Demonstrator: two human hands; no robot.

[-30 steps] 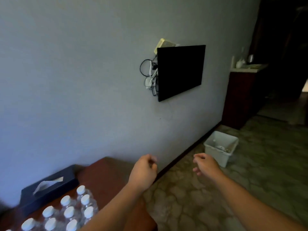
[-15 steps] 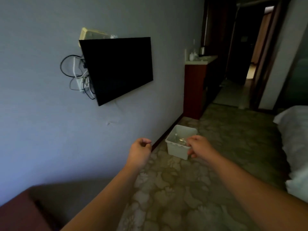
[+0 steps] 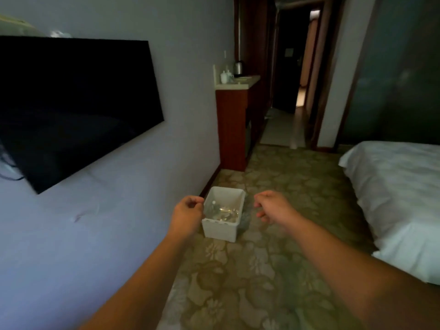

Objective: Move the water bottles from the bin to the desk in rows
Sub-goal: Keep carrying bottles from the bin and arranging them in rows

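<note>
A white rectangular plastic bin [image 3: 223, 217] stands on the green floral-patterned carpet [image 3: 262, 270], close to the foot of the pale grey wall [image 3: 119, 222]. Inside the bin lie clear plastic water bottles [image 3: 223, 211], one white cap showing toward the bin's left side; how many there are cannot be told.

Both bare forearms reach toward the bin. The left hand [image 3: 188, 215] hangs just left of the bin, overlapping its left rim in this view, with fingers curled loosely toward the thumb and nothing held. The right hand [image 3: 273, 207] hangs to the right of the bin, apart from it, fingers loosely bent and pointing down toward the bin, also holding nothing.

Above and to the left of the bin, a black flat screen [image 3: 71, 103] is mounted on the wall. Beyond the bin, against the same wall, stands a red-brown wooden cabinet [image 3: 232, 129] with a pale top that carries a metal kettle [image 3: 238, 67] and small white cups [image 3: 225, 76]. To the right of the bin, across the carpet, is a bed with white sheets [image 3: 400, 198]. Farther behind the cabinet, a dark hallway [image 3: 292, 67] opens.
</note>
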